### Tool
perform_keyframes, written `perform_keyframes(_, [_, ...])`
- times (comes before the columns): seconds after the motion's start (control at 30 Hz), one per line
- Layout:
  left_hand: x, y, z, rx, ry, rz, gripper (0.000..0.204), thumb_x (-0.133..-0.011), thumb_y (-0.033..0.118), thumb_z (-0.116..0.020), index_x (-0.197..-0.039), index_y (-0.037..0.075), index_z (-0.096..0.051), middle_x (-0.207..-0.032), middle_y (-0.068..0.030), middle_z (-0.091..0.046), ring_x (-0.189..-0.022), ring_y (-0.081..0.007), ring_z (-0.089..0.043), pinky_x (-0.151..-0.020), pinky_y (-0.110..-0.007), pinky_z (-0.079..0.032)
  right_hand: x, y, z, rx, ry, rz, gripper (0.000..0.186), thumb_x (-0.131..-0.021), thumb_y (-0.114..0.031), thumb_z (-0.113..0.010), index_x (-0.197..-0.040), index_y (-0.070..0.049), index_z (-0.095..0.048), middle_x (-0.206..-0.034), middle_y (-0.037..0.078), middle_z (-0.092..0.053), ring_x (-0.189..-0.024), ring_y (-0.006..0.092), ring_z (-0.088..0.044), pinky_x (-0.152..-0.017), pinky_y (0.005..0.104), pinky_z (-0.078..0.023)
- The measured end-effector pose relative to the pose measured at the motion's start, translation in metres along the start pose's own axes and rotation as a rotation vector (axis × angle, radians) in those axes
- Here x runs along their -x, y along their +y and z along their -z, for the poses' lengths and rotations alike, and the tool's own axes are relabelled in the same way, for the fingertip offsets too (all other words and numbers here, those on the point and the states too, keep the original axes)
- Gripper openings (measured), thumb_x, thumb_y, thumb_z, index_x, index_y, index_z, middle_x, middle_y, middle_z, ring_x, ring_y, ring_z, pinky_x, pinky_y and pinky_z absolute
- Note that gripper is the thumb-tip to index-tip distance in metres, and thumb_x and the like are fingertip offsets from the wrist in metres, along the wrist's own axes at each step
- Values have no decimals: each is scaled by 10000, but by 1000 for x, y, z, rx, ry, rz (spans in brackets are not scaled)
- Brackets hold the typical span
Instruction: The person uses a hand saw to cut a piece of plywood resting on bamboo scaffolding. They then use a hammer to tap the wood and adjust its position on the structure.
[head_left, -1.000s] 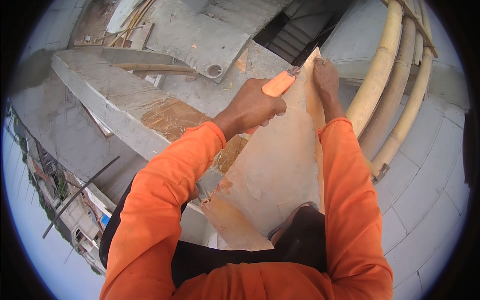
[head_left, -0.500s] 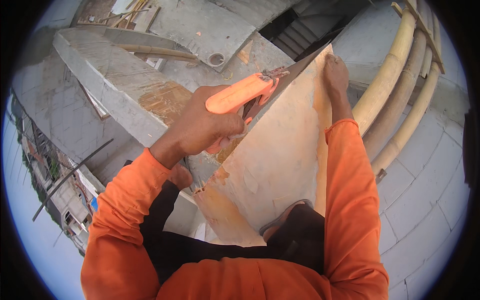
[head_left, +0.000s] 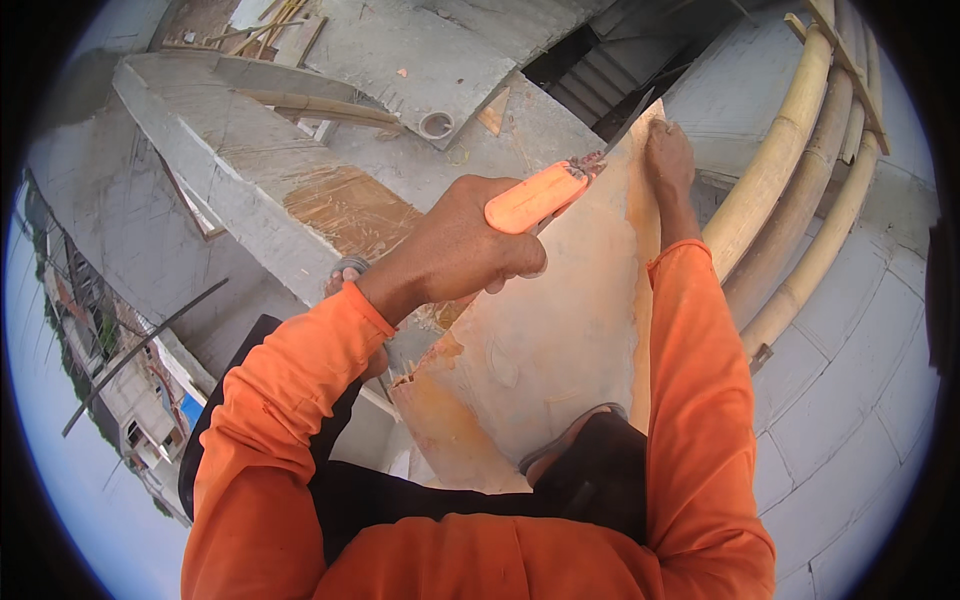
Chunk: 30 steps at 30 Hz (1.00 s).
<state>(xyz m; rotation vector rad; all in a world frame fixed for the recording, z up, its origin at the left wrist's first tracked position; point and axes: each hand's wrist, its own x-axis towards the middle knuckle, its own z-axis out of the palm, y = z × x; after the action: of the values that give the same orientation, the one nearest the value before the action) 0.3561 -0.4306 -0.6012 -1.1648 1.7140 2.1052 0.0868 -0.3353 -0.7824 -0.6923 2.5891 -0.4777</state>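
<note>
My left hand (head_left: 480, 240) is closed on the orange handle (head_left: 535, 195) of a hand saw. Its dark, narrow blade (head_left: 625, 130) slants up toward the far corner of a pale, stained plywood board (head_left: 530, 340). My right hand (head_left: 668, 150) grips that board by its far right edge, fingers bent over it. A sandalled foot (head_left: 570, 440) shows at the board's lower right part, under my dark trouser leg. Behind my left wrist, skin and a grey band (head_left: 350, 270) show partly; I cannot make out what they belong to.
A concrete ledge with brown patches (head_left: 230, 150) runs at left. Bamboo poles (head_left: 770, 170) lie at right beside grey blocks (head_left: 830, 400). Beyond are a dark opening with steps (head_left: 595, 75), a round bucket or pipe (head_left: 437, 124) and wood scraps. A drop to buildings shows far left.
The saw and my left hand drew back down-left, then moved up-right again over the last half second. My right hand stays on the board's edge, slightly lower in view than half a second ago.
</note>
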Motion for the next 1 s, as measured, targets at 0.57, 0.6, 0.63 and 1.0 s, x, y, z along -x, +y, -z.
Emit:
perform_keyframes(0.57, [-21,-5,-10,-29,-20,-59,192,-673,142,-632,-715,12,-496,-585,-60,-535,-481,-134,-502,-412,-303,-410,0,1,-2,-63,25,107,529,-947,-391,-326,-1063,36,-616,-1101,295,-609,-1068,462,-556,-899,502,-423])
perform_keyframes(0.6, [-14,-13,-9,-64,10,-113,184,-670,130,-636,-733,11,-511,-609,-53,-542,-495,-127,-505,-436,-298,-412,-2,0,-1,-67,25,80,527,-946,-389,-327,-1063,37,-616,-1097,296,-610,-1069,463,-554,-899,503,-422])
perform_keyframes(0.63, [-5,-27,-7,-92,13,-174,178,-668,118,-640,-751,9,-526,-634,-47,-550,-510,-120,-508,-460,-293,-415,-2,3,4,-54,38,34,526,-945,-387,-328,-1062,39,-615,-1092,297,-611,-1069,465,-553,-899,504,-421])
perform_keyframes(1.0, [-3,-31,-4,-186,87,-264,202,-655,124,-640,-742,-2,-509,-597,-54,-525,-521,-134,-504,-509,-308,-433,-4,6,4,-13,37,68,510,-950,-381,-364,-1041,54,-614,-1041,311,-619,-1021,479,-567,-895,512,-424])
